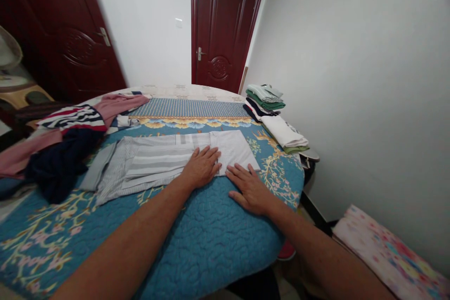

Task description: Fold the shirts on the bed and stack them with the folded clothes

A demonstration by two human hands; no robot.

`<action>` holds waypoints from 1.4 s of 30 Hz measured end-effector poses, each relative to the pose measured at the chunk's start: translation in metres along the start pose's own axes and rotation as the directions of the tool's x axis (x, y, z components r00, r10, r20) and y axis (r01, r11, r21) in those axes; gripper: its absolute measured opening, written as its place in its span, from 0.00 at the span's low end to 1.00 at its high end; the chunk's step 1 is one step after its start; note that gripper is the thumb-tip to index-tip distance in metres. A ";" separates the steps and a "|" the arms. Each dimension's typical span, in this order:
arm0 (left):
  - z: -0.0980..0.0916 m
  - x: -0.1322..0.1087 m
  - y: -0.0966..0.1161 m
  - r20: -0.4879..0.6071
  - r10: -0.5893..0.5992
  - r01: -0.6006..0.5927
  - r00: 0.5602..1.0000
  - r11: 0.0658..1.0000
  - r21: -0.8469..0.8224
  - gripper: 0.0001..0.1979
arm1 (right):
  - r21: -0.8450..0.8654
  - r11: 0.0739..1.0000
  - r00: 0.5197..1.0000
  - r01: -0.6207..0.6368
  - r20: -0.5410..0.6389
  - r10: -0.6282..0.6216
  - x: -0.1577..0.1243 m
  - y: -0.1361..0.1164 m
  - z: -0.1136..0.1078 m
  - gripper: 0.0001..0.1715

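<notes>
A grey-and-white striped shirt (158, 159) lies partly folded into a long strip across the middle of the table, its collar end toward the left. My left hand (203, 167) rests flat on it, right of the middle, fingers spread. Near the shirt's right end, my right hand (249, 188) lies with fingers outstretched, the fingertips on the garment's lower edge and the palm over the blue quilted cover (211, 239). Neither hand grips anything.
Loose clothes in pink, navy and stripes (80, 126) are heaped at the left. Folded garments (265, 98) are stacked at the back right, with a folded white one (284, 131) in front. A wall (369, 79) stands close on the right; a floral-covered item (390, 253) sits lower right.
</notes>
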State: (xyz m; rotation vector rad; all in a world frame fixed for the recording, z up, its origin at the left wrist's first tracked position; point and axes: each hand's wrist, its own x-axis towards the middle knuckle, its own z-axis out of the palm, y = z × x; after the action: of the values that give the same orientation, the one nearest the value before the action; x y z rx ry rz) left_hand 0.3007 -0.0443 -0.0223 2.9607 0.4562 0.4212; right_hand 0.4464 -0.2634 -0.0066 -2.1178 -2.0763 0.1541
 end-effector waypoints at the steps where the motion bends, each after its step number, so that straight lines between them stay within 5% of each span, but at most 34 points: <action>1: 0.000 0.000 0.000 -0.007 0.001 -0.001 1.000 1.000 -0.001 0.28 | 0.030 0.999 1.000 0.031 0.001 -0.031 0.001 -0.004 -0.001 0.40; 4: -0.001 -0.001 0.000 -0.011 0.031 -0.031 0.999 1.000 -0.004 0.28 | 0.161 0.972 0.985 0.170 -0.048 -0.164 0.006 -0.008 -0.001 0.35; 6: -0.001 -0.001 0.000 0.005 0.054 -0.054 0.999 0.999 -0.009 0.28 | 0.263 0.939 0.967 0.223 -0.181 -0.178 0.010 -0.001 0.001 0.27; 11: -0.001 -0.001 0.002 0.033 0.030 -0.030 0.999 0.999 -0.014 0.30 | 0.253 0.967 0.834 -0.024 -0.529 0.159 0.035 0.042 0.000 0.27; 19: 0.004 0.000 0.004 0.047 -0.036 0.036 0.998 0.999 0.013 0.37 | 0.000 0.926 0.885 -0.379 -0.293 0.362 0.129 0.088 0.000 0.41; 25: 0.000 0.000 0.006 0.071 -0.049 0.047 0.996 0.999 0.023 0.38 | 0.053 0.838 0.813 -0.543 -0.217 0.540 0.184 0.098 0.009 0.47; 33: -0.003 -0.002 0.006 0.069 -0.032 0.028 0.997 0.998 0.048 0.36 | 0.102 0.836 0.807 -0.539 -0.222 0.548 0.199 0.106 0.009 0.50; 42: 0.000 -0.003 -0.001 0.075 -0.017 0.008 0.997 0.992 0.122 0.37 | 0.105 0.954 0.937 -0.279 -0.190 0.295 0.202 0.081 0.012 0.49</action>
State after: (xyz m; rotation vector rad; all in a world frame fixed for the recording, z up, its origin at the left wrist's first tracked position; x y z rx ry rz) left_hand 0.2975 -0.0446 -0.0231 3.0764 0.5088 0.2873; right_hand 0.5287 -0.0621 -0.0245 -2.2732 -1.6163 0.0493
